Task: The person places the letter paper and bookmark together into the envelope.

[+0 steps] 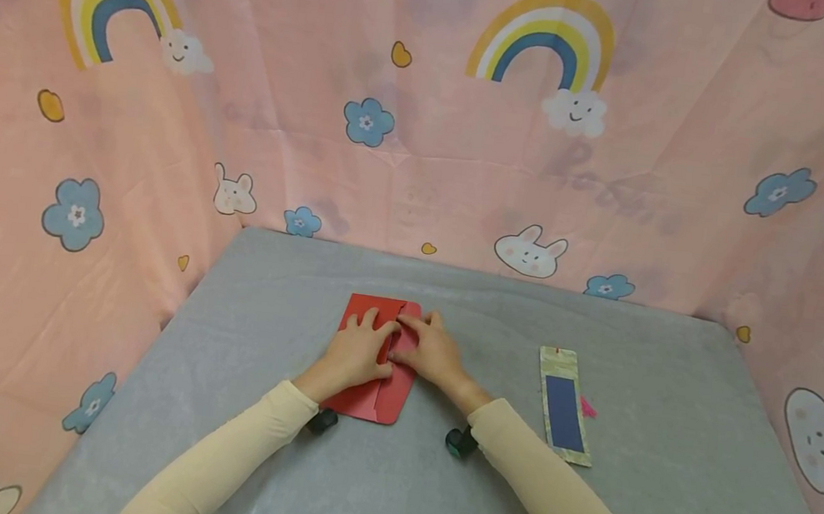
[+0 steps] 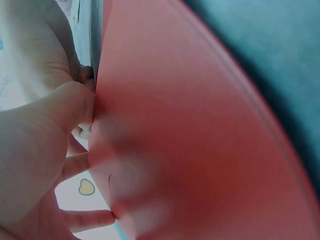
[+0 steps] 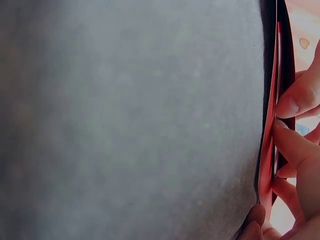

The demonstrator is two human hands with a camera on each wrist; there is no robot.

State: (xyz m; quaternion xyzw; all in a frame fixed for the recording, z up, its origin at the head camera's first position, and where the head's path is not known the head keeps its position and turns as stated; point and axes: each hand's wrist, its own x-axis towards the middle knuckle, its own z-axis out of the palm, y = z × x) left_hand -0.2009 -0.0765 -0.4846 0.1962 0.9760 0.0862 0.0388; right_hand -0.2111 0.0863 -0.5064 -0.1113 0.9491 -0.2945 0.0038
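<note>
A red paper envelope lies on the grey table, with its lighter flap along the right side. My left hand rests on the envelope's body, its fingers spread and its thumb near the flap's fold. From the right, my right hand touches the flap, thumb and forefinger apart at the fold. The two hands' fingertips nearly meet there. In the left wrist view the envelope fills much of the frame. The right wrist view shows its thin edge with fingertips against it.
To the right lies a long green-patterned card with a dark blue panel. Something small and bright pink sticks out beside it. A pink printed curtain hangs behind and along both sides of the grey table.
</note>
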